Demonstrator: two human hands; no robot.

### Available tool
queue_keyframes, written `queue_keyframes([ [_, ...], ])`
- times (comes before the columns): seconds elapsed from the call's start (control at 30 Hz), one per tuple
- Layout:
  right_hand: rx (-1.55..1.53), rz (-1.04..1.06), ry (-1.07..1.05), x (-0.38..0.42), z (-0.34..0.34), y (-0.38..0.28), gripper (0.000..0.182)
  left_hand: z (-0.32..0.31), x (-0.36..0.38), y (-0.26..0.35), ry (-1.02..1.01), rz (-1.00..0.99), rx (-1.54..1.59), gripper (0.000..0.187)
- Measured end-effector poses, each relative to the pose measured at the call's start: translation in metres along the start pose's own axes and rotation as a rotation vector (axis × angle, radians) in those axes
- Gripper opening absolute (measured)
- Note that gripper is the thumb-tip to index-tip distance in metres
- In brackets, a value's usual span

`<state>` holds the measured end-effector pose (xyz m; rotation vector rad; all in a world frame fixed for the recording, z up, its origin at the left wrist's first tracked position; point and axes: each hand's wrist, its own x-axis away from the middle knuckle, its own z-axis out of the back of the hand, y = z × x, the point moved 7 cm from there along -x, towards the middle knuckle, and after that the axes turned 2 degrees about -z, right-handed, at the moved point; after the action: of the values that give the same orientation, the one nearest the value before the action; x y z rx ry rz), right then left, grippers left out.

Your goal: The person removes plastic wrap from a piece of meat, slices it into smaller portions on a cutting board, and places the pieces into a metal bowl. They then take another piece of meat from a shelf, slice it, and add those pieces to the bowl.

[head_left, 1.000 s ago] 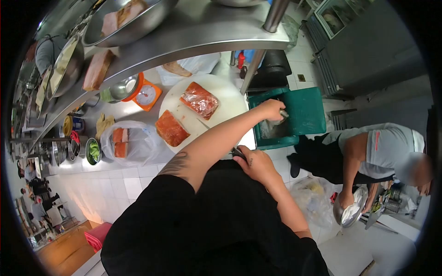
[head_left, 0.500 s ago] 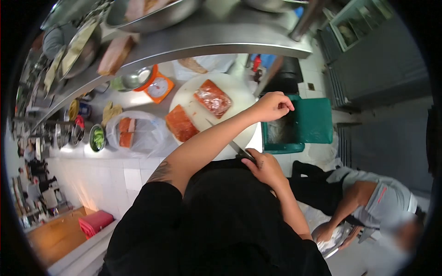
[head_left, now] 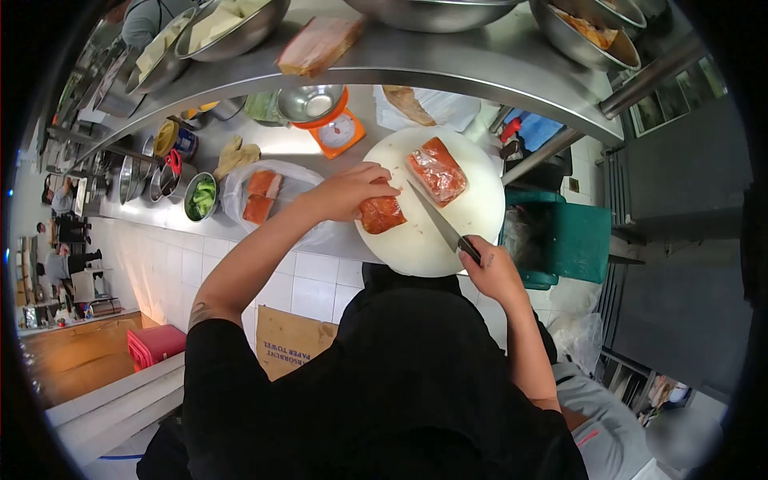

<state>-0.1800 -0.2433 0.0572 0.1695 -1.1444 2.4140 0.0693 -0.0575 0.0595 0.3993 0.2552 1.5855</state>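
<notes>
Head view: the left hand [head_left: 358, 192], half-open, rests atop a red slab [head_left: 385, 214]; the right hand [head_left: 490, 268] is closed around a knife [head_left: 442, 225].

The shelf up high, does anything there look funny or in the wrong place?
Maybe one thing: a slab of meat lies bare on the steel shelf, right at its front edge, while food beside it sits in metal bowls. I see nothing spilled there.

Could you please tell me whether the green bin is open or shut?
Open: its lid is swung aside, and plastic shows inside.
</notes>
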Motion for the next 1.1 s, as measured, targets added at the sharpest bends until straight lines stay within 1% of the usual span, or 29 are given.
queue_keyframes([
  [0.03, 0.002, 0.004, 0.0, -0.005, 0.002, -0.003, 0.028, 0.0, 0.003, -0.001, 0.004, 0.002, -0.002, 0.088],
  [0.1, 0.078, -0.01, 0.007, -0.01, 0.008, -0.006, 0.027, 0.004, 0.008, -0.005, 0.065, 0.069, 0.054, 0.085],
  [0.13, 0.125, 0.009, 0.017, -0.009, 0.014, -0.01, 0.027, 0.0, 0.009, -0.006, 0.065, 0.063, 0.053, 0.085],
  [0.2, 0.14, 0.016, -0.006, -0.005, 0.022, -0.008, 0.027, 0.002, 0.011, -0.016, 0.191, 0.16, 0.199, 0.07],
  [0.23, 0.153, 0.028, -0.039, -0.002, 0.021, -0.007, 0.028, 0.002, 0.005, -0.015, 0.189, 0.158, 0.201, 0.07],
  [0.3, 0.17, 0.031, -0.021, 0.002, 0.017, -0.006, 0.028, 0.007, -0.014, -0.022, 0.301, 0.288, 0.267, 0.064],
  [0.33, 0.189, 0.037, -0.001, 0.004, 0.015, -0.006, 0.029, 0.008, -0.028, -0.019, 0.3, 0.287, 0.269, 0.064],
  [0.4, 0.233, 0.045, 0.013, 0.007, 0.008, -0.01, 0.03, 0.02, -0.061, -0.01, 0.378, 0.177, 0.179, 0.067],
  [0.43, 0.275, 0.056, 0.027, 0.007, 0.005, -0.011, 0.031, 0.015, -0.078, -0.019, 0.379, 0.174, 0.179, 0.067],
  [0.5, 0.283, 0.069, 0.027, 0.007, -0.001, -0.008, 0.033, -0.004, -0.113, -0.038, 0.35, -0.043, 0.264, 0.07],
  [0.53, 0.272, 0.062, 0.029, 0.008, -0.001, -0.006, 0.034, -0.006, -0.125, -0.051, 0.349, -0.048, 0.261, 0.07],
  [0.57, 0.26, 0.053, 0.033, 0.01, -0.002, -0.005, 0.034, -0.016, -0.139, -0.06, 0.228, -0.066, 0.322, 0.069],
  [0.6, 0.254, 0.047, 0.036, 0.013, 0.0, -0.006, 0.037, -0.016, -0.149, -0.055, 0.103, -0.085, 0.382, 0.067],
  [0.63, 0.249, 0.039, 0.044, 0.014, 0.0, -0.003, 0.037, -0.009, -0.155, -0.053, 0.095, -0.095, 0.38, 0.067],
  [0.7, 0.211, 0.033, 0.069, 0.019, -0.002, 0.005, 0.04, -0.007, -0.164, -0.055, -0.093, -0.002, 0.343, 0.057],
  [0.73, 0.205, 0.028, 0.072, 0.022, -0.003, 0.007, 0.04, -0.006, -0.172, -0.06, -0.045, -0.008, 0.277, 0.038],
  [0.77, 0.169, 0.026, 0.08, 0.024, -0.002, 0.008, 0.041, -0.005, -0.177, -0.06, -0.051, -0.011, 0.275, 0.038],
  [0.83, 0.132, 0.017, 0.1, 0.029, 0.001, 0.011, 0.042, 0.002, -0.191, -0.051, -0.006, -0.072, 0.198, 0.021],
  [0.87, 0.134, 0.011, 0.097, 0.031, 0.003, 0.012, 0.042, 0.002, -0.199, -0.045, -0.01, -0.083, 0.197, 0.021],
  [0.93, 0.134, 0.001, 0.101, 0.036, 0.006, 0.012, 0.042, 0.001, -0.209, -0.043, -0.039, 0.122, 0.215, 0.016],
  [0.97, 0.12, -0.004, 0.098, 0.038, 0.006, 0.013, 0.042, 0.002, -0.212, -0.035, -0.04, 0.116, 0.212, 0.016],
  [1.03, 0.105, -0.015, 0.103, 0.042, 0.009, 0.015, 0.042, 0.017, -0.219, -0.02, 0.089, 0.074, 0.087, 0.014],
  [1.07, 0.087, -0.015, 0.102, 0.045, 0.009, 0.016, 0.042, 0.02, -0.223, -0.016, 0.085, 0.066, 0.088, 0.014],
  [1.1, 0.067, -0.013, 0.099, 0.047, 0.009, 0.017, 0.042, 0.025, -0.224, -0.015, 0.134, 0.087, 0.197, 0.013],
])
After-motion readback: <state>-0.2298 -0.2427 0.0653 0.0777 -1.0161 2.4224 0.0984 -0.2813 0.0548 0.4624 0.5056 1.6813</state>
